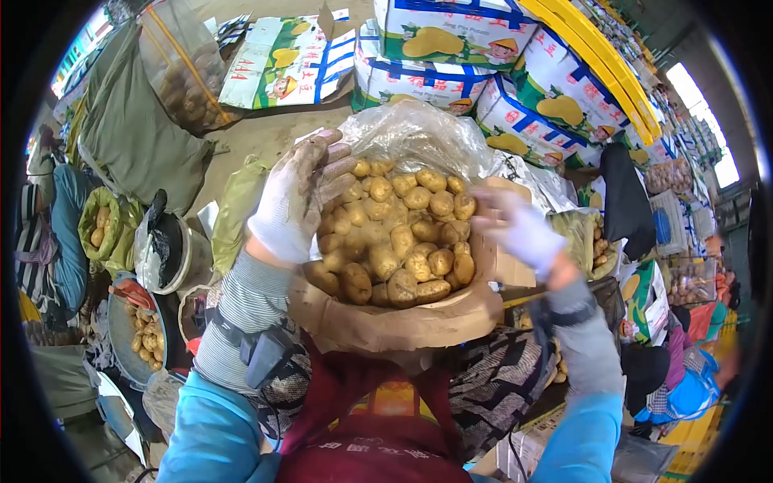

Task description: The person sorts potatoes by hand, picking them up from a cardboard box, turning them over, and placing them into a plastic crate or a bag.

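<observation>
In front of my knees stands a cardboard box heaped with potatoes; a clear plastic liner is folded out over its far side. My left hand, in a white glove with soiled fingers, is raised at the box's left edge. Its fingers are stretched out and hold nothing. Over the right edge is my right hand, also in a white glove. Motion smears its fingers, so I cannot make out their pose or whether anything is in them.
Printed potato cartons are stacked beyond the box, with a yellow crate on top. A flattened carton lies at the back left. On the left are a bag of potatoes, a white bucket and a basin of potatoes. Another person is at right.
</observation>
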Demonstrator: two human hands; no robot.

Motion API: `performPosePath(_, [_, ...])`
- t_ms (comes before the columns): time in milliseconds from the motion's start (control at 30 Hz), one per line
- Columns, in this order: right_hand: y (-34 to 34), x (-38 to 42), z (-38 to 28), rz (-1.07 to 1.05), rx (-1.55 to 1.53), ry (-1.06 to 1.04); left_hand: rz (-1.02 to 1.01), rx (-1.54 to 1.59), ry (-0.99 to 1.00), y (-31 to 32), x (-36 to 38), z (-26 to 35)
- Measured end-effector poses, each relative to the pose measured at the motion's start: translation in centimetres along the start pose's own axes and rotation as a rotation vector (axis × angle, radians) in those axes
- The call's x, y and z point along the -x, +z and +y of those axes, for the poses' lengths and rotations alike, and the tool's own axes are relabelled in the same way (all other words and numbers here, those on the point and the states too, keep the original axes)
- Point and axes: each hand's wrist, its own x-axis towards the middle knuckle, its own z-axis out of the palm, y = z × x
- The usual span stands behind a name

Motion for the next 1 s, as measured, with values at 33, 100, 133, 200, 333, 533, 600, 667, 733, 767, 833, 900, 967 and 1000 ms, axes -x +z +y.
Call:
performPosePath(33, [4.1,-3.4,0.1,-0.113,-0.189,-0.068,-0.006,0.024,0.010,-0.4,-0.2,0.3])
performPosePath(100, [11.3,-8.5,-4.0,-0.324,0.130,-0.206,-0.049,-0.082,0.133,-0.8,0.0,0.2])
performPosePath(133, [16.0,-10.6,-4.1,-0.385,0.193,-0.291,-0.070,-0.136,0.191,-1.2,0.1,0.3])
performPosePath(200, [23.9,-14.0,-5.5,-0.615,0.425,-0.306,-0.095,-0.783,0.453,-2.5,0.3,1.4])
performPosePath(333, [32.7,-15.9,-5.1,-0.516,0.443,-0.222,0.054,-0.278,0.176,-1.3,1.5,2.1])
performPosePath(533, [26.3,-18.4,-5.3,-0.808,0.291,-0.283,0.060,-0.042,0.044,-2.3,-0.1,2.3])
performPosePath(600, [25.2,-17.7,-5.3,-0.866,0.255,-0.380,0.042,0.175,-0.038,-2.6,-0.4,2.2])
performPosePath(667, [24.7,-15.1,-6.7,-0.904,0.334,-0.537,0.037,0.096,-0.004,-1.9,-0.4,1.7])
performPosePath(733, [30.3,-12.0,-6.0,-0.681,0.454,-0.491,0.024,0.202,-0.047,-1.7,-0.8,1.3])
performPosePath(767, [32.9,-11.1,-5.8,-0.574,0.510,-0.508,0.033,0.166,-0.029,-1.5,-0.9,1.3])
performPosePath(833, [35.6,-10.8,-5.6,-0.602,0.306,-0.341,0.052,0.095,-0.001,-1.2,-0.9,0.8])
performPosePath(900, [35.9,-10.8,-6.4,-0.670,0.291,-0.283,0.020,0.096,-0.021,-1.4,-0.7,0.5])
performPosePath(967, [33.9,-11.9,-7.5,-0.767,0.483,-0.337,0.014,0.095,-0.009,-1.0,-0.8,0.3])
performPosePath(1000, [31.8,-12.2,-7.3,-0.779,0.444,-0.358,0.032,0.092,0.011,-0.8,-0.7,0.2])
